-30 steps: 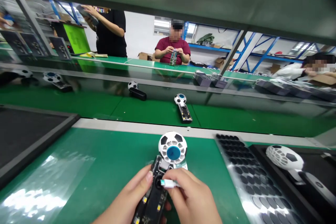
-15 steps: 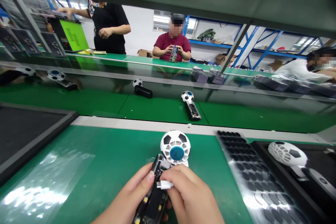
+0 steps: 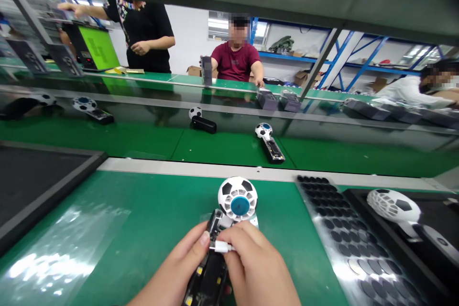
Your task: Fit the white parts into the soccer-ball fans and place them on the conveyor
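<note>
Silver sticker sheet [image 3: 353, 244] right of right hand [image 3: 256, 267].

left hand [image 3: 179, 272] curled, right hand [image 3: 256, 270] pinching

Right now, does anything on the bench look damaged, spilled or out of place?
Nothing stands out. The left hand grips the open black handle of the football-patterned fan, and the right hand pinches a small white plug against it. The sticker sheet lies flat; another fan rests in the black tray.
</note>
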Motion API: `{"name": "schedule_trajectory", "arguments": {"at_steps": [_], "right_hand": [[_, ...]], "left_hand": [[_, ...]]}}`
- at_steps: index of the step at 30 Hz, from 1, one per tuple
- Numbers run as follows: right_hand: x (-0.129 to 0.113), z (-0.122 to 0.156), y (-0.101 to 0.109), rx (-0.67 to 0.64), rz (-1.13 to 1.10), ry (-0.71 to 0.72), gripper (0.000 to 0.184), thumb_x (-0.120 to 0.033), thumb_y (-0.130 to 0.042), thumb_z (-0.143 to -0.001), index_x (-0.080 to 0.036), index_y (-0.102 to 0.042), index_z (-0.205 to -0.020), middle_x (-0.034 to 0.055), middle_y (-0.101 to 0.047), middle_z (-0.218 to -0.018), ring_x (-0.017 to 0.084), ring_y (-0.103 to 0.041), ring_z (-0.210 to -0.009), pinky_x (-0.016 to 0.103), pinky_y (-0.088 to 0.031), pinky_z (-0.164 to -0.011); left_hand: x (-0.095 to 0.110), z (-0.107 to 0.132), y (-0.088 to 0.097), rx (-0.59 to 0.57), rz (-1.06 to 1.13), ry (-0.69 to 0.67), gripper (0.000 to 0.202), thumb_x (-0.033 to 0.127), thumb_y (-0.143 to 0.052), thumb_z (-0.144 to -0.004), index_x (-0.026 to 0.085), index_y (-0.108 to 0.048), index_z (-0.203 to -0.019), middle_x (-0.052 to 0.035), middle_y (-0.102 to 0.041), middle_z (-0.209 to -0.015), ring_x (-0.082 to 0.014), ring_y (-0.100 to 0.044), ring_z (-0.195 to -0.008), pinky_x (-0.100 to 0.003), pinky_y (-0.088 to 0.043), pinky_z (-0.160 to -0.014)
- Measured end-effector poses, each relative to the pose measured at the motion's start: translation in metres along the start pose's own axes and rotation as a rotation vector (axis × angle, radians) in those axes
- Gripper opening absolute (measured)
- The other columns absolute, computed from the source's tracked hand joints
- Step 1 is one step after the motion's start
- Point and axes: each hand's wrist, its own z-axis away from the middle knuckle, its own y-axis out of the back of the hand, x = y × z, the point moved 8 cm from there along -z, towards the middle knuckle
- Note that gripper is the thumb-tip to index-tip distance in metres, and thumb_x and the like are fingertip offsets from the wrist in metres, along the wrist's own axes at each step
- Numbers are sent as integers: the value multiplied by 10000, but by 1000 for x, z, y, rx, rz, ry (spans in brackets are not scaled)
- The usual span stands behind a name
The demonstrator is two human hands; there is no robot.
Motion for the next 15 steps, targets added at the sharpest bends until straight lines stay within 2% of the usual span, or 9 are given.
{"name": "schedule_trajectory", "arguments": {"at_steps": [3, 5, 8, 10, 13, 15], "right_hand": [[0, 1, -1, 37, -33, -9, 259, -69, -370, -714, -238, -562, -751, 3, -543, -769, 163, -551, -705, 231, -445, -570], [5, 2, -4, 61, -92, -74, 261, -100, -387, -736, -261, -569, -832, 4, -523, -814, 160, -548, -700, 251, -457, -605], [15, 4, -7, 106, -239, -164, 272, -151, -433, -752, -303, -540, -951, 1, -520, -870, 155, -552, -714, 256, -461, -647], [19, 6, -4, 118, -360, -174, 259, -177, -476, -721, -284, -523, -952, -4, -530, -812, 150, -552, -693, 225, -459, -616], [29, 11, 8, 126, -471, -226, 241, -269, -512, -702, -268, -496, -943, -49, -476, -621, 124, -497, -520, 184, -411, -476], [33, 16, 18, 150, -475, -239, 108, -327, -461, -765, -272, -514, -840, -57, -473, -582, 117, -471, -491, 184, -380, -470]], "left_hand": [[-1, -2, 4, 21, -13, -15, 424, 363, -721, -594, 244, -595, -981, 17, -680, -852, -157, -590, -884, -196, -469, -718], [-2, -4, 4, 13, -7, -17, 404, 371, -713, -603, 240, -600, -968, 17, -679, -838, -150, -594, -861, -191, -465, -724], [-1, -6, 3, 2, 11, -25, 358, 358, -700, -625, 224, -603, -943, 10, -676, -820, -139, -599, -823, -190, -462, -733], [1, -5, 1, -23, 18, -41, 332, 325, -689, -647, 214, -591, -945, 1, -672, -809, -134, -603, -774, -200, -465, -724], [4, -3, -5, -124, 22, -61, 296, 300, -600, -723, 201, -533, -994, -35, -658, -815, -171, -605, -705, -298, -485, -690], [5, -2, -8, -197, 5, -69, 273, 292, -523, -759, 192, -488, -1011, -62, -647, -808, -210, -604, -671, -380, -487, -656]]}}
